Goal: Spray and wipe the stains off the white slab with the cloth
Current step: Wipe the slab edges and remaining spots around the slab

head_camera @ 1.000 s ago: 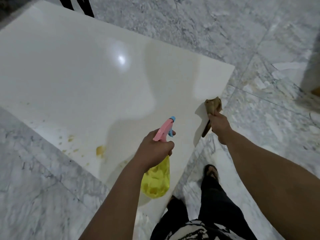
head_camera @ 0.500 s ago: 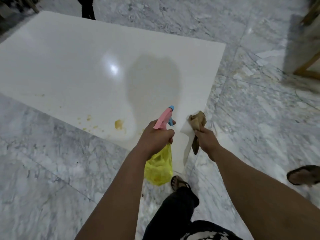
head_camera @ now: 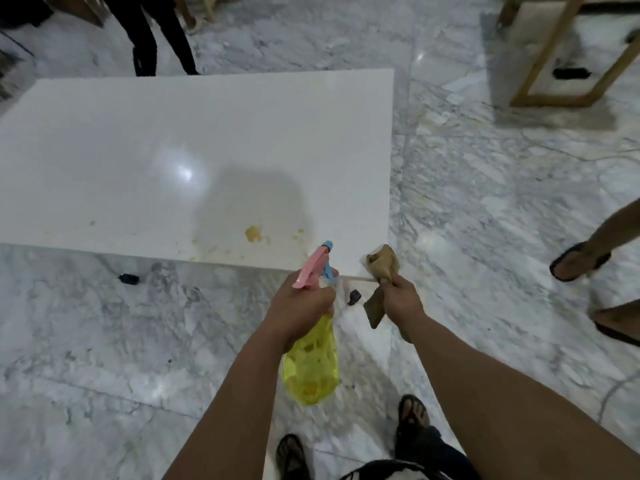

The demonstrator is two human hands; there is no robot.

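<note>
The white slab (head_camera: 173, 143) lies flat on the marble floor ahead of me. Yellow-brown stains (head_camera: 254, 233) dot its near edge, the largest just beyond the spray nozzle. My left hand (head_camera: 301, 306) grips a spray bottle (head_camera: 311, 365) with a yellow body and pink trigger head, its nozzle pointing toward the slab's near right corner. My right hand (head_camera: 401, 299) holds a bunched brown cloth (head_camera: 381, 265) in the air just off that corner, one end hanging below the fist.
A person's dark-trousered legs (head_camera: 156, 36) stand beyond the slab's far edge. Another person's sandalled feet (head_camera: 578, 261) are at the right. A wooden frame (head_camera: 550, 57) stands at the far right. Small dark objects (head_camera: 129, 278) lie on the floor near the slab. My own feet (head_camera: 412, 414) are below.
The view has backed away and swung, so the slab now lies further ahead with its near edge facing me. Both hands keep their grips and now hover over the floor by the near right corner.
</note>
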